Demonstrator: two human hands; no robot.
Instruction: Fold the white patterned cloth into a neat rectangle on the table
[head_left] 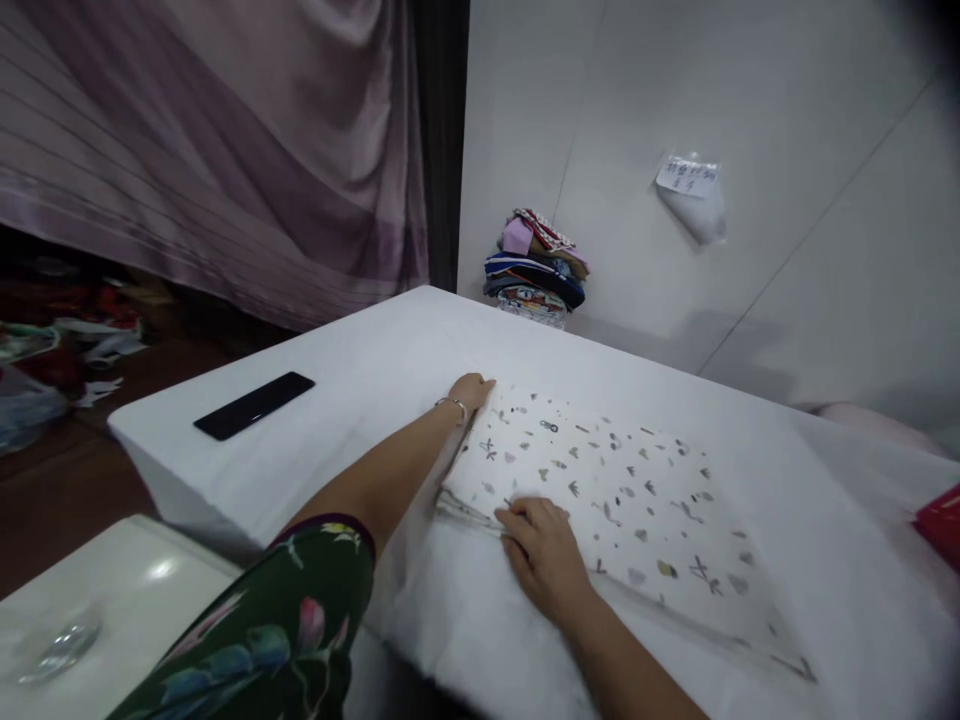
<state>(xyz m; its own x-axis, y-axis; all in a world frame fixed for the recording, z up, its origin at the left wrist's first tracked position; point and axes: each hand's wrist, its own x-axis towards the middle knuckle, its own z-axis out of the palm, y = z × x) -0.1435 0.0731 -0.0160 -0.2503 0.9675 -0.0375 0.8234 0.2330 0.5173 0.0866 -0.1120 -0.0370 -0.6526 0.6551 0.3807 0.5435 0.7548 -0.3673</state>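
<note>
A folded white cloth [600, 470] printed with small leaves, birds and other motifs lies flat on the white-covered table. Its layers show along the near left corner. My left hand [472, 390], with a bracelet at the wrist, is closed on the cloth's far left corner; some of its fingertips are hidden. At the near edge, my right hand [546, 555] has its fingers bent over the top of the cloth and its thumb at the edge, gripping it.
A black phone-like slab [255, 405] lies on the table [390, 340] at left. Folded clothes [534, 262] are stacked by the wall. A white surface [150, 570] stands at lower left, a pink curtain [300, 150] hangs behind, and a red object [941, 525] sits at far right.
</note>
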